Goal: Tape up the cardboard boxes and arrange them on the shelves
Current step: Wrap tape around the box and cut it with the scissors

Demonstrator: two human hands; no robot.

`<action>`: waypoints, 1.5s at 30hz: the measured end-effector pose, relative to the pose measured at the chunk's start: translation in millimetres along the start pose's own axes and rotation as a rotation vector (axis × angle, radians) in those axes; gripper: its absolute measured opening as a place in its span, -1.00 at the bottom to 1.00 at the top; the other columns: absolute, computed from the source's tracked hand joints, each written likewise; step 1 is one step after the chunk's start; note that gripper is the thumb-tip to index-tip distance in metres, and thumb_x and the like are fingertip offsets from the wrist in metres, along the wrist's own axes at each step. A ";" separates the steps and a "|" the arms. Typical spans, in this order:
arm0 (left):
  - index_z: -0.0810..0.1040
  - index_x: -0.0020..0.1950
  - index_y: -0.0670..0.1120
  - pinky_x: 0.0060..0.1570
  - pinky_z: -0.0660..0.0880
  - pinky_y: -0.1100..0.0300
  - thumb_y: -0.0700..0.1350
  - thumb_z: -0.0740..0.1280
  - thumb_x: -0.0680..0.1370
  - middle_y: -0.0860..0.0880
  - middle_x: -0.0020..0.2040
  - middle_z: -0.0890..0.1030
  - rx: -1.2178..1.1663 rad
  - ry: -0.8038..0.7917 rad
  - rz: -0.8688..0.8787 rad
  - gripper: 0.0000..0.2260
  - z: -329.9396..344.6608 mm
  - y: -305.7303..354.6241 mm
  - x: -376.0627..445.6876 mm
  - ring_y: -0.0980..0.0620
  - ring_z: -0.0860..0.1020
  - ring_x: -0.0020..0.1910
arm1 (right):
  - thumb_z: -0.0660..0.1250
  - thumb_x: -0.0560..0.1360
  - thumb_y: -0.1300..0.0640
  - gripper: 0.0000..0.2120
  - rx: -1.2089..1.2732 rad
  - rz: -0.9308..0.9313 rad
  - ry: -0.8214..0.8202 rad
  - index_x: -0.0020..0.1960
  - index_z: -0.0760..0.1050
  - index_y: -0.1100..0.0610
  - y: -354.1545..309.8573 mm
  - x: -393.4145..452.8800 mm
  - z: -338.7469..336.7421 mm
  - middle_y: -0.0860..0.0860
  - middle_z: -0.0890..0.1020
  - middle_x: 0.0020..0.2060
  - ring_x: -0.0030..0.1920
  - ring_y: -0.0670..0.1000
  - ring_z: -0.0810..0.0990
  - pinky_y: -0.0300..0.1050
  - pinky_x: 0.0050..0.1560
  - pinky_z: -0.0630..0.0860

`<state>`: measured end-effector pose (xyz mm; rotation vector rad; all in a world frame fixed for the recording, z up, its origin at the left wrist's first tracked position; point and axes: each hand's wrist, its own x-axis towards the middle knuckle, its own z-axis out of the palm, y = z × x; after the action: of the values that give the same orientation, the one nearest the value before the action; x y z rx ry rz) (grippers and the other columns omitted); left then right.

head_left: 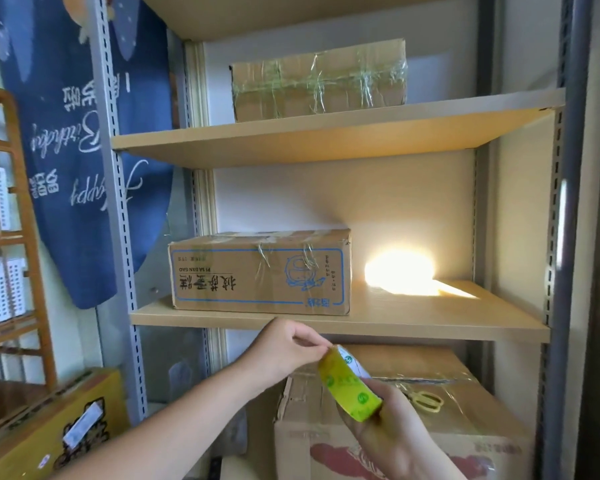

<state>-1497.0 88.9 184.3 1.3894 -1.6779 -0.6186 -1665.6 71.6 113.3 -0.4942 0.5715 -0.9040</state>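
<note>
Tape roll: gripped by right hand, 5 o'clock.
Left hand: pinches roll's rim, prob. hunting the tape end.
Open box: below, w/ scissors on top, unsealed.
Taped boxes: shelved, 12 o'clock.

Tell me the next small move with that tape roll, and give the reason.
Probably pull the free end out from the tape roll. The left hand pinches at the roll's top edge while the right hand grips the roll, held just above the large box, whose top already carries some tape.
</note>
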 end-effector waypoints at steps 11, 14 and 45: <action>0.73 -0.12 -0.05 -0.09 0.59 0.23 -0.18 0.44 0.49 0.08 -0.24 0.70 0.616 0.005 0.107 -0.92 -38.0 6.7 64.2 0.13 0.64 -0.18 | 0.29 0.53 0.29 -0.83 -0.803 -0.273 0.192 0.07 0.49 0.37 4.3 42.3 37.5 0.24 0.66 -0.33 -0.46 0.10 0.62 -0.12 -0.41 0.57; 0.71 -0.10 -0.06 -0.08 0.54 0.22 -0.18 0.40 0.50 0.02 -0.12 0.70 0.776 0.049 0.130 -0.90 -38.1 1.1 85.3 0.04 0.63 -0.11 | 0.20 0.54 0.33 -0.86 -0.733 -0.235 0.195 0.03 0.51 0.32 7.8 59.9 43.8 0.25 0.63 -0.40 -0.49 0.12 0.61 -0.12 -0.44 0.58; 0.40 -0.04 -0.02 -0.34 0.36 0.12 0.31 0.39 0.39 0.00 -0.07 0.47 1.216 0.374 0.433 -0.56 -33.3 -59.0 121.8 0.00 0.53 -0.10 | 0.16 0.65 0.08 -0.74 -0.645 0.079 0.147 -0.08 0.48 0.22 27.3 112.0 37.1 0.11 0.59 -0.46 -0.59 -0.02 0.44 -0.32 -0.58 0.33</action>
<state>-1439.9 -38.2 190.1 1.6407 -1.9783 1.0304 -1570.7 -1.6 96.2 -0.9813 1.0181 -0.6707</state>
